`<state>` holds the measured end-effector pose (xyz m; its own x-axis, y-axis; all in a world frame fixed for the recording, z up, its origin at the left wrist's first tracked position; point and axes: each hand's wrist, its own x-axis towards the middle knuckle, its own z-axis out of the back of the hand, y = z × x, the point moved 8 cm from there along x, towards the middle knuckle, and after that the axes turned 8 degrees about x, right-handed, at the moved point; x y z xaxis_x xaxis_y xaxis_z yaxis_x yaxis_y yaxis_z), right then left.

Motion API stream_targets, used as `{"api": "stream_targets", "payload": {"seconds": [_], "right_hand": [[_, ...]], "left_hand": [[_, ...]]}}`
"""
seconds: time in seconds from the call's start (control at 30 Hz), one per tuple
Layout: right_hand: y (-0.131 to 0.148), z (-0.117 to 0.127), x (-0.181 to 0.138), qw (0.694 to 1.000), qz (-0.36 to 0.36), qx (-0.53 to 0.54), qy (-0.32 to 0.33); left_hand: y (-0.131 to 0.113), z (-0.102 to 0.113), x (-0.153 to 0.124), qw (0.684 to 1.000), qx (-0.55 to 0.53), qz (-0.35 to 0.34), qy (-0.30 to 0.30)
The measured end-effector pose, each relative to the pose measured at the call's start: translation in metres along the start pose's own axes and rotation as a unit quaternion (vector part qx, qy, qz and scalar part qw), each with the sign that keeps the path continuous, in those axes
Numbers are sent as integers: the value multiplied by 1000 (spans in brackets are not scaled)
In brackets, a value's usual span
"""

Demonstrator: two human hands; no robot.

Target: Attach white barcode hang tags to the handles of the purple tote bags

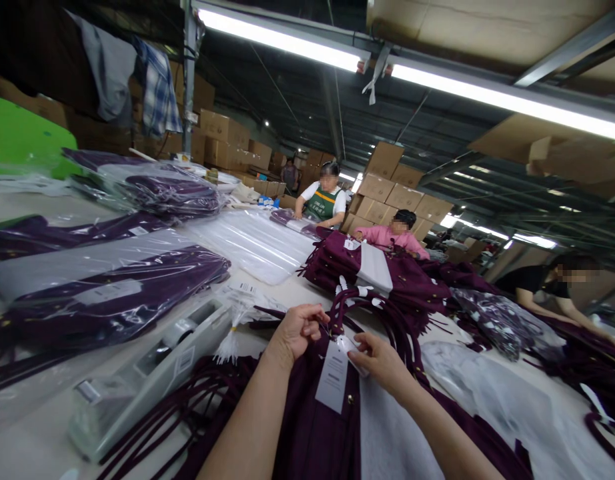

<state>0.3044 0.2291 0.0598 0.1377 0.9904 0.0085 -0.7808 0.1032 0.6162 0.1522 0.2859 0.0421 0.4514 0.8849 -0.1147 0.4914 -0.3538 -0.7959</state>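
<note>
A dark purple bag [315, 427] with long strap handles [387, 307] lies in front of me. On it hangs a grey hang tag [332, 379] with printed lines. My left hand [300, 330] is closed in a pinch above this tag, at a thin dark string by the base of the handles. Just right of the tag, my right hand [380, 360] pinches a small white tag [355, 353] between thumb and fingers. A pale grey sheet [392, 433] lies along the bag under my right forearm.
Left of me stand a tape dispenser [157, 380] and bags in clear plastic [112, 293]. A bundle of white tag fasteners [235, 320] lies beyond. Ahead are stacked purple bags [332, 267] and clear sleeves [257, 243]. Co-workers stand across the table and at right.
</note>
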Motion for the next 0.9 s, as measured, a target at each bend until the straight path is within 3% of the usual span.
{"api": "stream_targets", "payload": {"seconds": [0.13, 0.37, 0.53, 0.7, 0.9], "right_hand": [[-4, -5, 4, 997, -39, 63, 14], [-11, -8, 9, 981, -115, 156, 3], [-13, 14, 11, 956, -158, 245, -31], [-8, 22, 5, 909, -212, 357, -31], [15, -19, -20, 841, -265, 466, 68]], "left_hand": [[2, -3, -1, 999, -29, 11, 36], [8, -6, -1, 997, 61, -2, 56], [14, -12, -1, 987, 152, -3, 46], [15, -13, -3, 979, 201, 4, 17], [8, -16, -10, 990, 110, 17, 85]]}}
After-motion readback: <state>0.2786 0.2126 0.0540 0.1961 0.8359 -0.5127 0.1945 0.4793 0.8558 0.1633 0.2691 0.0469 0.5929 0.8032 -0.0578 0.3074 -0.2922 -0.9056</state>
